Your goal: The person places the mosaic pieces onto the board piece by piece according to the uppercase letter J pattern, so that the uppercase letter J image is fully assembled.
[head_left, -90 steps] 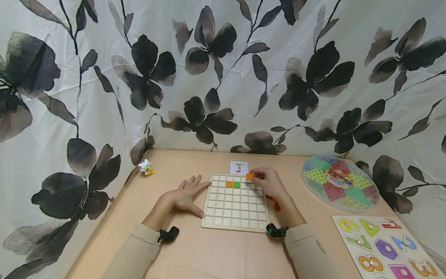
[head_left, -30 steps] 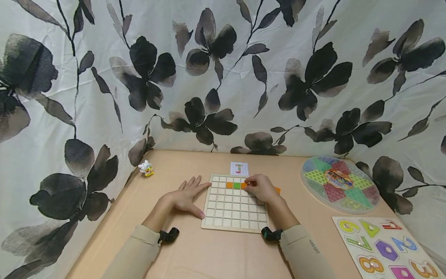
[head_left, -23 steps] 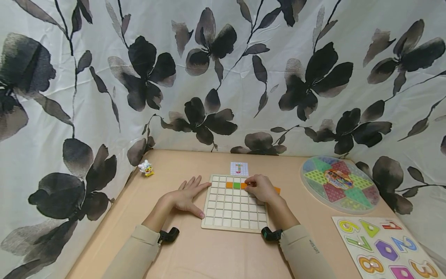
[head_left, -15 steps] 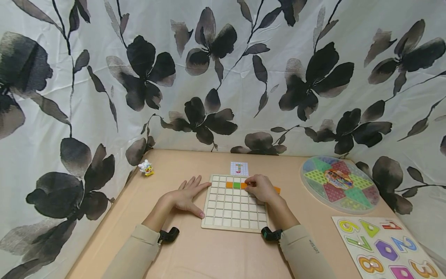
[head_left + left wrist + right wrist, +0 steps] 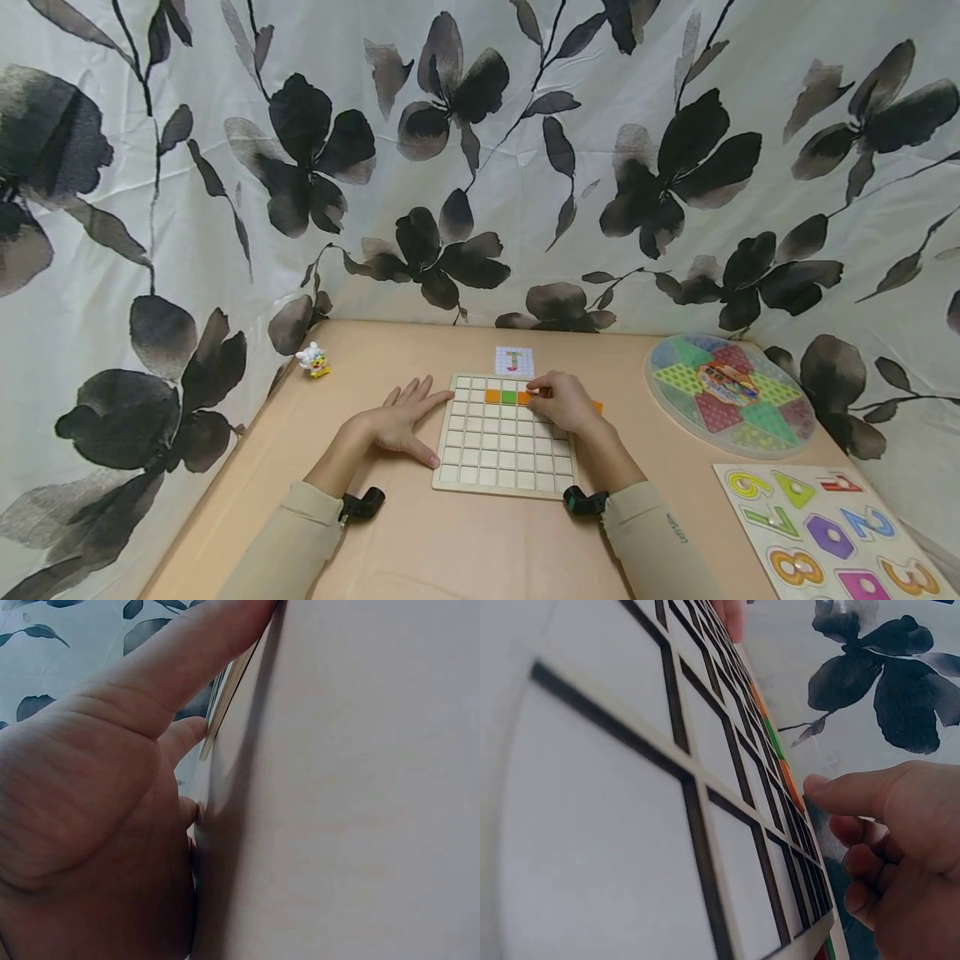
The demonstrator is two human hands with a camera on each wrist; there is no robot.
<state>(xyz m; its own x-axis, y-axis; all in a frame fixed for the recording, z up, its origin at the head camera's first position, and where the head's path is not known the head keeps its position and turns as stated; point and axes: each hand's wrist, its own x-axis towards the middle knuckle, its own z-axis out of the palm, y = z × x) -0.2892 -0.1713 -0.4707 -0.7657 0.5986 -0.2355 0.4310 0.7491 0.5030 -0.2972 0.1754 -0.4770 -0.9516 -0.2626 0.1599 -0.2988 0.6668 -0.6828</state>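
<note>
A square wooden grid board with pale cells lies on the table. In its second row sit an orange tile, a green tile and a second orange tile side by side. My right hand pinches that second orange tile at its cell, thumb and fingertips partly covering it; in the right wrist view the other fingers are curled. My left hand rests spread on the table, its thumb and index finger against the board's left edge.
Behind the board lies a small pattern card. More orange shows beside the right hand. A round patterned lid or box and a number-and-shape sheet lie at the right; a small toy figure stands at the back left.
My right hand has carried an orange tile leftward and down into the cell right of the green one. Over the last second it stays there. The left hand keeps its place.
</note>
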